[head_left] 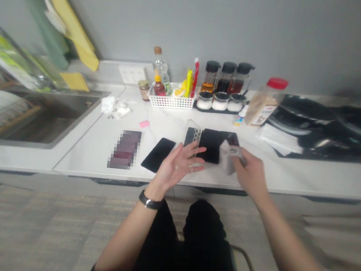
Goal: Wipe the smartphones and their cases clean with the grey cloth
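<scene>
At 1 o'clock: 3 blk-top bottles (226, 81), 3 pots (221, 102). L hand (179, 166), fingers spread, blocks 1 clear case (196, 135); R hand (251, 170) grips 1 grey thing (227, 160).

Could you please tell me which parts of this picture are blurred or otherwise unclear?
In the head view, the pale item in the right hand is smeared, probably by motion; in the head view, the left hand is soft but readable; also there, the black cookware is streaked with bright reflections, and coarse pixel blocks hide the dark rectangle.
</scene>
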A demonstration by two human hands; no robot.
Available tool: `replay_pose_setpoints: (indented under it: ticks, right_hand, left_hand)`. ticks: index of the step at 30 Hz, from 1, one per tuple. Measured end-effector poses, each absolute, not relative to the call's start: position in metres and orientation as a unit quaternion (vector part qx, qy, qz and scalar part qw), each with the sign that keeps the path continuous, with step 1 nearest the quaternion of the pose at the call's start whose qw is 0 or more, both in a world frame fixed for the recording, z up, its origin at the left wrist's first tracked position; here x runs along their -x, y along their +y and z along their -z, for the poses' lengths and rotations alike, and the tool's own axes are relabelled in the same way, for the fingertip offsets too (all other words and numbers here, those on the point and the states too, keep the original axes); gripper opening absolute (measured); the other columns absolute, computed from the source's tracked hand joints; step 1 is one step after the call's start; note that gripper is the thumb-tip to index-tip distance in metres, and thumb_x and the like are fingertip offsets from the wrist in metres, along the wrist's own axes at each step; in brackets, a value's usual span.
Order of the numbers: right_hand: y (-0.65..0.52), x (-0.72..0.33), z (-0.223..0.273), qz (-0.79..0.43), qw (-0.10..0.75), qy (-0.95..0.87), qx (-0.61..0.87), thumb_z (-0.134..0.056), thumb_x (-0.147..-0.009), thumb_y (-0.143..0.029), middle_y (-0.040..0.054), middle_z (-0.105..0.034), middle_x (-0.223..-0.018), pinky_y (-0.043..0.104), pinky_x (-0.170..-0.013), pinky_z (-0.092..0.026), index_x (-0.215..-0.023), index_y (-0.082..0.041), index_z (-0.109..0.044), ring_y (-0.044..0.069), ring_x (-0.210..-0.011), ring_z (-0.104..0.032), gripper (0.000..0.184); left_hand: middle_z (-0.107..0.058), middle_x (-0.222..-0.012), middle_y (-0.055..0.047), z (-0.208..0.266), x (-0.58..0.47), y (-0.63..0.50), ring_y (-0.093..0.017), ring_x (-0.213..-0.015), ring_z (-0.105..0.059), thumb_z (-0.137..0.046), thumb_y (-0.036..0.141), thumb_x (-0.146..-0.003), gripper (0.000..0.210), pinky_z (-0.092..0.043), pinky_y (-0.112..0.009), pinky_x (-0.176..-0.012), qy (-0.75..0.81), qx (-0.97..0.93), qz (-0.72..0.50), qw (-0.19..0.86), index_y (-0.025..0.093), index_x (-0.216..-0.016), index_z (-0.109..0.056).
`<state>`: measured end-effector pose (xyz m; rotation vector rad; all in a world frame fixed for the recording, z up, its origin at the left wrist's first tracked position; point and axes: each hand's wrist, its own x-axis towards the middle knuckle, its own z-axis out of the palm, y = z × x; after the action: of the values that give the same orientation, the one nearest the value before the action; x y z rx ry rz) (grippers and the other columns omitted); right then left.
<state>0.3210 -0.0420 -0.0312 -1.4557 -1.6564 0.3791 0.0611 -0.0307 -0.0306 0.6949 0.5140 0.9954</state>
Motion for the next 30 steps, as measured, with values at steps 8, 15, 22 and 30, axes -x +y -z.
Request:
replay_pose_setpoints:
  ticks: [8, 15, 22, 30]
  right_hand:
    - [0.000, -0.419, 0.070, 0.064, 0.230, -0.742, 0.627, -0.053, -0.083, -0.021, 0.0206, -0.075, -0.140, 0.058, -0.112, -0.054, -0.138, -0.013, -0.071, 0.040, -0.130, -0.069, 0.059]
    - [0.045, -0.293, 0.008, 0.015, 0.344, -0.773, 0.533, -0.057, -0.096, -0.027, 0.0118, -0.083, -0.110, 0.049, -0.101, -0.056, -0.107, -0.023, -0.082, 0.033, -0.106, -0.076, 0.028]
    - [0.167, -0.088, 0.015, -0.241, 0.264, -0.880, 0.314, -0.076, -0.088, -0.019, 0.0101, -0.082, -0.119, 0.042, -0.099, -0.051, -0.113, -0.022, -0.086, 0.026, -0.101, -0.073, 0.027]
    - [0.224, -0.042, 0.058, -0.335, 0.271, -0.854, 0.292, -0.092, -0.073, -0.030, 0.0069, -0.082, -0.098, 0.040, -0.103, -0.047, -0.083, -0.022, -0.084, 0.025, -0.101, -0.069, 0.015]
  left_hand:
    - [-0.065, -0.153, -0.022, 0.034, -0.034, -0.026, -0.033, -0.140, -0.064, -0.043, 0.055, -0.108, 0.057, -0.054, -0.053, -0.110, 0.191, -0.187, -0.514, 0.815, 0.012, -0.137, -0.067]
    - [-0.054, -0.165, -0.020, 0.035, -0.015, -0.046, -0.038, -0.144, -0.061, -0.051, 0.053, -0.104, 0.055, -0.050, -0.050, -0.113, 0.193, -0.157, -0.514, 0.821, 0.012, -0.136, -0.068]
    - [-0.061, -0.159, -0.020, 0.034, 0.010, -0.081, -0.037, -0.155, -0.050, -0.052, 0.052, -0.104, 0.054, -0.044, -0.054, -0.119, 0.199, -0.144, -0.534, 0.809, 0.018, -0.144, -0.063]
    - [-0.060, -0.160, -0.021, 0.037, 0.043, -0.090, -0.035, -0.151, -0.056, -0.048, 0.052, -0.106, 0.059, -0.052, -0.048, -0.112, 0.212, -0.113, -0.577, 0.780, 0.018, -0.153, -0.056]
